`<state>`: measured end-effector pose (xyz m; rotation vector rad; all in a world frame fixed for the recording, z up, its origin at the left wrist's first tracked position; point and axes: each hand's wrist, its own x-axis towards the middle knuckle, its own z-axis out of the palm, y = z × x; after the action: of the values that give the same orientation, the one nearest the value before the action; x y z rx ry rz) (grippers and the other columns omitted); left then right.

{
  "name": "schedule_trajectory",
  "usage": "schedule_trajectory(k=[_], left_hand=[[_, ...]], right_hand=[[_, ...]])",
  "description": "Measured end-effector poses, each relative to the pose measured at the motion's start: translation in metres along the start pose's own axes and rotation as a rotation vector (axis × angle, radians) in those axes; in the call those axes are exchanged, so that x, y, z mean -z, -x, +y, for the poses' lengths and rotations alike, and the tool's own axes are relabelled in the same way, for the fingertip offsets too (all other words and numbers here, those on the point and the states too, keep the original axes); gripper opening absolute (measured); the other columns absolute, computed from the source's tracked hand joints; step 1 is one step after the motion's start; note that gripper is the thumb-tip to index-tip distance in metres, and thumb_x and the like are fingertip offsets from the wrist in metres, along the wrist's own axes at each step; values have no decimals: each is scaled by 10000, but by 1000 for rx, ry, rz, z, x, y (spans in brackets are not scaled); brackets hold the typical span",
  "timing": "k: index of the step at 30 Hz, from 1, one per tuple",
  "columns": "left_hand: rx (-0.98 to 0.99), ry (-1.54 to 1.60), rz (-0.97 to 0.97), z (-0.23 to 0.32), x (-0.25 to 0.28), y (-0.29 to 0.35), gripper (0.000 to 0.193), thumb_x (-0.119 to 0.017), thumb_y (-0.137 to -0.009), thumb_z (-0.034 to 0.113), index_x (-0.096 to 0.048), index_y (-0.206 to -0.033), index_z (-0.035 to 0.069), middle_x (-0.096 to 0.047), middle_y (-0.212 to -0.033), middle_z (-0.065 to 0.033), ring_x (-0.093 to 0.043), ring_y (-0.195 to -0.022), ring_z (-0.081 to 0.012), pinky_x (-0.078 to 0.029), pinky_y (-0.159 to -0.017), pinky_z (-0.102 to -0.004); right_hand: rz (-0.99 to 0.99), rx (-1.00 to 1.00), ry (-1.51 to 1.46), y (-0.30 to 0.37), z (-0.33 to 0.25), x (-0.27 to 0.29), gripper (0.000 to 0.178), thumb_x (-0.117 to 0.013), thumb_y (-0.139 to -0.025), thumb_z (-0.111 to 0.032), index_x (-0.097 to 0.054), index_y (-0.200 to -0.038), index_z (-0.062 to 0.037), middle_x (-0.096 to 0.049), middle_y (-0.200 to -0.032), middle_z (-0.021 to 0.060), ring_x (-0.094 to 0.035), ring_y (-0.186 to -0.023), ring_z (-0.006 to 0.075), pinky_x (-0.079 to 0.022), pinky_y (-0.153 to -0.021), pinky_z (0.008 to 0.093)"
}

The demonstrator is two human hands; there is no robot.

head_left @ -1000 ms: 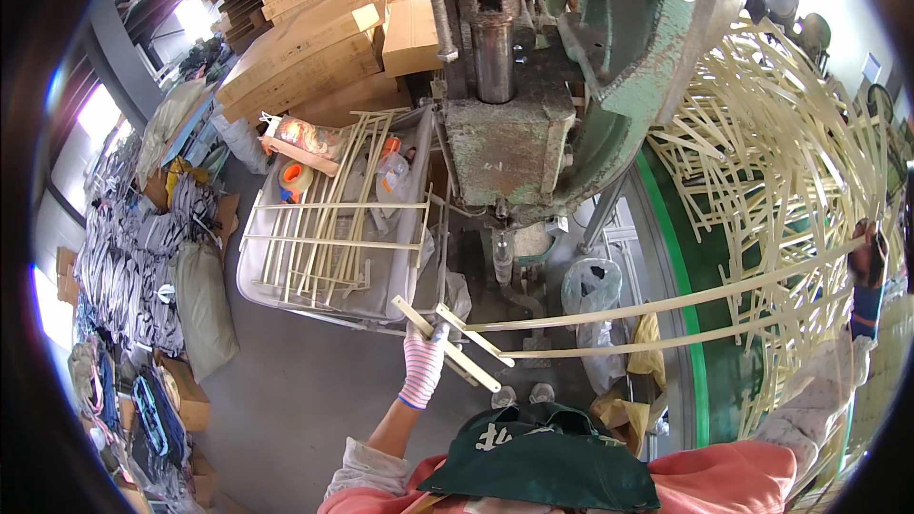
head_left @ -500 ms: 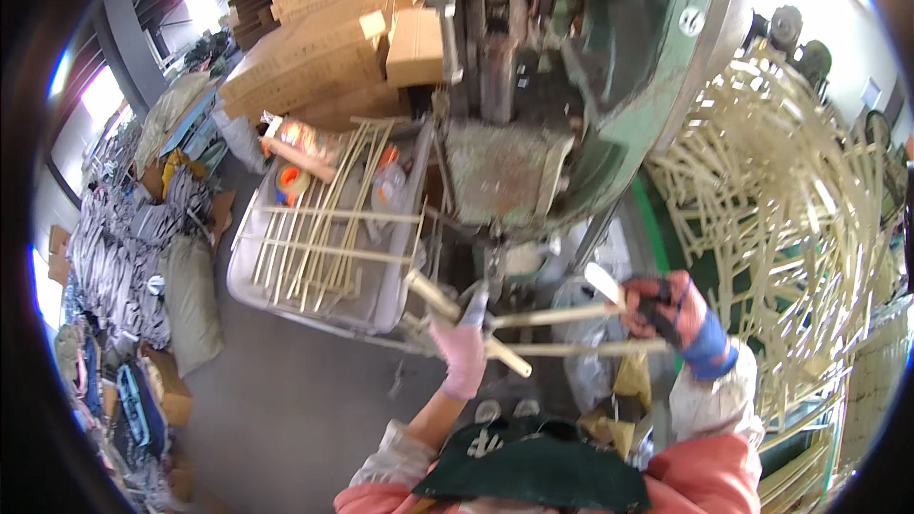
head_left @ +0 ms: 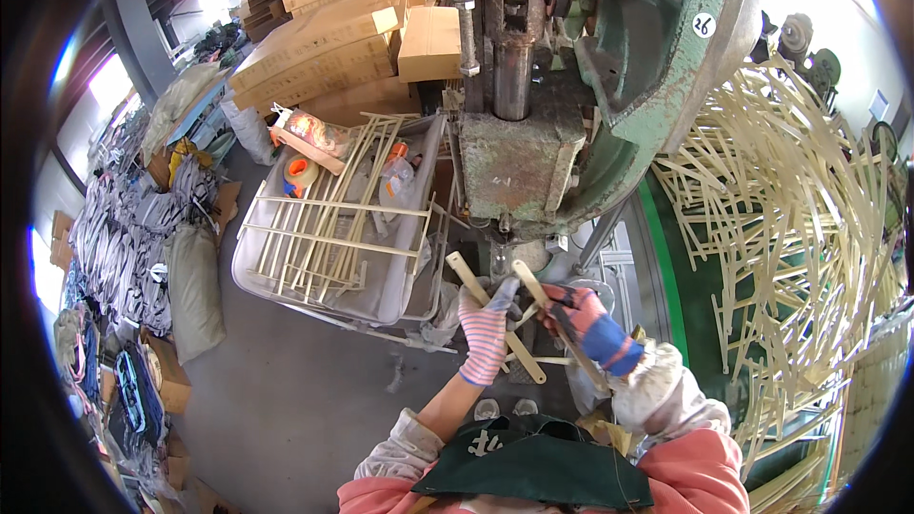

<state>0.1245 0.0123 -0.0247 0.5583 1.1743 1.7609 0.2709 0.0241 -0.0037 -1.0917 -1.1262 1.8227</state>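
My left hand (head_left: 483, 335), in a pink-striped glove with grey fingertips, is closed round a flat cream slat (head_left: 526, 359) with holes near its ends. Close beside it my right hand (head_left: 595, 328), in an orange and blue glove with dark patches, grips a second slat (head_left: 529, 284) that slants down to the right. Between the hands, further narrow strips cross below; which fingers touch them I cannot tell. Both hands are just in front of a green press machine (head_left: 657, 100), under its worn metal block (head_left: 519, 167).
Left of the press stands a white plastic tub (head_left: 390, 290) with thin strips across it, an orange tape roll (head_left: 300, 174) and bags. A large heap of cream slats (head_left: 781, 171) lies at right. Cartons (head_left: 314, 67) are stacked behind; grey bundles (head_left: 133, 247) lie far left.
My right hand has moved left, close to my left hand, and its slat now slants beside the other. The long strips stretching between the hands are now mostly hidden.
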Motion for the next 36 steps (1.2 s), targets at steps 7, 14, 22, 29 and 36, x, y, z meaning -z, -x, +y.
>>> schedule_trajectory(k=[7,14,22,29,36], left_hand=[[170,-52,-9,-18,-3,-44,244,-710,-758,66,-480,-834,42,-524,-544,-32,-462,-383,-93,-334,-335,-238],[119,-77,-22,-17,-3,-52,216,-695,-768,68,-485,-811,44,-528,-546,-35,-471,-389,-98,-345,-328,-242],[171,-144,3,-22,-3,-62,245,-703,-750,59,-459,-771,66,-517,-543,-17,-459,-386,-93,-352,-346,-232],[239,-182,-143,-23,13,-59,285,-689,-778,67,-466,-954,51,-560,-637,-15,-505,-432,-85,-354,-350,-208],[471,-125,-391,2,46,-37,439,-531,-881,41,-355,-1280,-9,-612,-995,-179,-611,-649,-173,-477,-479,-228]], right_hand=[[63,-47,-39,-57,30,-6,292,-503,-897,-34,-532,-1177,41,-616,-752,43,-531,-585,104,-450,-522,246],[5,13,-122,-56,40,-10,270,-492,-878,24,-534,-1144,37,-628,-775,98,-612,-635,186,-531,-559,319],[339,334,1130,-167,96,86,124,-605,-736,-153,-632,-767,-36,-632,-718,117,-622,-668,230,-512,-652,341],[261,308,1183,-284,213,124,121,-518,-834,-139,-616,-794,-80,-607,-685,47,-587,-630,196,-476,-569,337],[286,175,1124,-277,195,134,126,-505,-844,-158,-604,-834,-81,-603,-731,51,-580,-675,202,-468,-609,348]])
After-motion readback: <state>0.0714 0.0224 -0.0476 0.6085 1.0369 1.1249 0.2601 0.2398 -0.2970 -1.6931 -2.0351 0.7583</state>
